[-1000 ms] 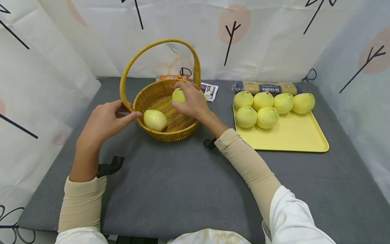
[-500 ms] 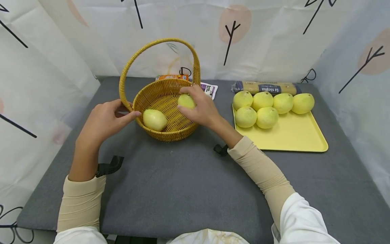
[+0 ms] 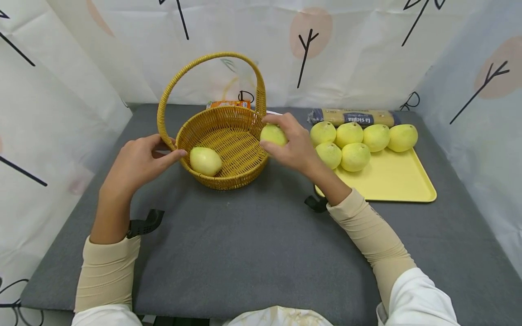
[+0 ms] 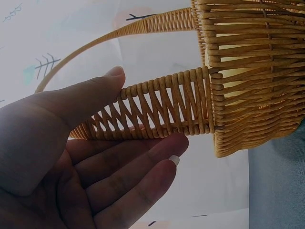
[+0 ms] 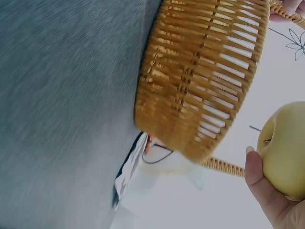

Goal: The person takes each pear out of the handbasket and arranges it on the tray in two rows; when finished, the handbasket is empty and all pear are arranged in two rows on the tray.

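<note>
A wicker basket (image 3: 226,182) with a tall arched handle stands on the grey table. One pale yellow-green apple (image 3: 205,161) lies inside, against its left wall. My left hand (image 3: 136,163) pinches the foot of the handle (image 4: 162,105) at the left, thumb on one side and fingers on the other. Over the basket's right rim, my right hand (image 3: 295,145) holds another yellow-green apple (image 3: 272,134) between thumb and fingers. The right wrist view shows this apple (image 5: 288,150) raised, with its stem hollow visible. Its far side is hidden by the hand.
A yellow tray (image 3: 401,183) on the right bears several yellow-green apples (image 3: 355,157) along its back and left. Behind it lies a labelled pasta packet (image 3: 359,117). An orange packet (image 3: 228,104) sits behind the basket. Printed white cloth walls (image 3: 359,54) enclose the table.
My right hand has moved right with the apple, from inside the basket to over its right rim. The left hand and the basket keep their place.
</note>
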`<state>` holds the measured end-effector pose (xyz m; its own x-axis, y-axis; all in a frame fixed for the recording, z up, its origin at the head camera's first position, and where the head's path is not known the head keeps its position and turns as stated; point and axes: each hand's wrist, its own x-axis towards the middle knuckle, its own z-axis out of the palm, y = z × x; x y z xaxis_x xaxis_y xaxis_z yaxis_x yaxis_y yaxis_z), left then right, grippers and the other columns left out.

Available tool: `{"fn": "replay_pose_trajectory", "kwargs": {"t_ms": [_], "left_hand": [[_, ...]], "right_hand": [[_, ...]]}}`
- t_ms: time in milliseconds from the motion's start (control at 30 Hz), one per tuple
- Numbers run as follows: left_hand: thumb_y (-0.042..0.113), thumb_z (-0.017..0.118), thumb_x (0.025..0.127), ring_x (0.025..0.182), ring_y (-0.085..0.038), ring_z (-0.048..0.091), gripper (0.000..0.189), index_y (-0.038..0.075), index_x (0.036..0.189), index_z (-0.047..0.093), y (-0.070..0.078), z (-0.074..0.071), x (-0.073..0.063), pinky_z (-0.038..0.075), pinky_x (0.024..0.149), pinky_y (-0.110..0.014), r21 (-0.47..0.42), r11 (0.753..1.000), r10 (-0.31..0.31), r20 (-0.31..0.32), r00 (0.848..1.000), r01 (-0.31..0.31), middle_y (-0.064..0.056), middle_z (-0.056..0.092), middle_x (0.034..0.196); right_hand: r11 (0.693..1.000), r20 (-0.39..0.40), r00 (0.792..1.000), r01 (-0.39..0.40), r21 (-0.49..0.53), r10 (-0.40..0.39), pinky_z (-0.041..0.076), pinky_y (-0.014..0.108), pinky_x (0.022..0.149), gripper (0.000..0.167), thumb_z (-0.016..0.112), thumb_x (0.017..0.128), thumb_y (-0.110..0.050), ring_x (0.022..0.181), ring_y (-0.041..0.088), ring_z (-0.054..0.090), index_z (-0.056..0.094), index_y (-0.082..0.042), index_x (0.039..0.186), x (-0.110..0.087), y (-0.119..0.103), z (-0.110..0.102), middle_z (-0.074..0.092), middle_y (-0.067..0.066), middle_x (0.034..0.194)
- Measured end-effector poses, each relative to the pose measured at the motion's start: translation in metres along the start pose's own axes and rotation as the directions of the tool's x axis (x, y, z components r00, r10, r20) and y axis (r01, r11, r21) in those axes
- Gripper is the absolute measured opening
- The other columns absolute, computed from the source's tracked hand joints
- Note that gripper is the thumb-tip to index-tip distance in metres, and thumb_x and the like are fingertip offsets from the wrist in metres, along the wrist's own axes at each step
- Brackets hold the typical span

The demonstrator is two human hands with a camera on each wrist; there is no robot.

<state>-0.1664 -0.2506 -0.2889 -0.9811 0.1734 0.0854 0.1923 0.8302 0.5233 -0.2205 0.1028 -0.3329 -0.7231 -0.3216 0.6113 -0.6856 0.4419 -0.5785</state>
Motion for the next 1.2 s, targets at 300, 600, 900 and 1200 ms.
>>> {"fn": "replay_pose_trajectory", "kwargs": {"t_ms": [300, 600, 900, 1200], "left_hand": [[0.059, 0.065, 0.091, 0.106, -0.036, 0.067, 0.059, 0.006, 0.117, 0.064, 0.0, -0.001, -0.001, 0.051, 0.083, -0.055, 0.001, 1.0, 0.006, -0.003, 1.0, -0.006, -0.016, 0.069, 0.117], [0.056, 0.066, 0.092, 0.105, -0.036, 0.066, 0.055, 0.006, 0.116, 0.065, -0.002, -0.002, -0.002, 0.052, 0.083, -0.056, 0.0, 1.0, 0.009, -0.005, 1.0, -0.009, -0.016, 0.069, 0.117], [0.058, 0.065, 0.092, 0.105, -0.037, 0.067, 0.058, 0.006, 0.117, 0.064, -0.002, -0.001, -0.002, 0.052, 0.083, -0.057, -0.004, 1.0, 0.011, -0.004, 1.0, -0.011, -0.016, 0.069, 0.118], [0.056, 0.066, 0.092, 0.105, -0.036, 0.067, 0.056, 0.006, 0.117, 0.065, -0.001, 0.0, 0.0, 0.052, 0.083, -0.056, -0.013, 1.0, 0.008, -0.004, 1.0, -0.008, -0.016, 0.069, 0.117]], "right_hand": [[0.996, -0.03, 0.998, -0.059, -0.059, 0.057, 0.038, 0.038, 0.057, 0.046, 0.071, 0.086, -0.021, 0.071, 0.02, 0.045, 0.064, -0.014, 0.13, -0.018, 0.013, -0.038, 0.059, 0.01, 0.106], [0.974, -0.138, 0.979, -0.169, -0.15, 0.148, 0.038, 0.033, 0.053, 0.047, 0.07, 0.088, -0.02, 0.061, 0.017, 0.048, 0.062, -0.016, 0.134, -0.04, 0.034, -0.083, 0.063, 0.013, 0.108], [0.903, -0.256, 0.892, -0.411, -0.124, 0.371, 0.041, 0.02, 0.057, 0.044, 0.062, 0.093, -0.028, 0.07, 0.012, 0.05, 0.059, -0.013, 0.135, -0.06, 0.049, -0.132, 0.058, 0.012, 0.109], [0.858, -0.235, 0.859, -0.494, -0.144, 0.455, 0.037, 0.025, 0.064, 0.04, 0.041, 0.105, -0.033, 0.078, 0.012, 0.045, 0.054, -0.009, 0.134, -0.073, 0.069, -0.181, 0.047, -0.003, 0.108]]}}
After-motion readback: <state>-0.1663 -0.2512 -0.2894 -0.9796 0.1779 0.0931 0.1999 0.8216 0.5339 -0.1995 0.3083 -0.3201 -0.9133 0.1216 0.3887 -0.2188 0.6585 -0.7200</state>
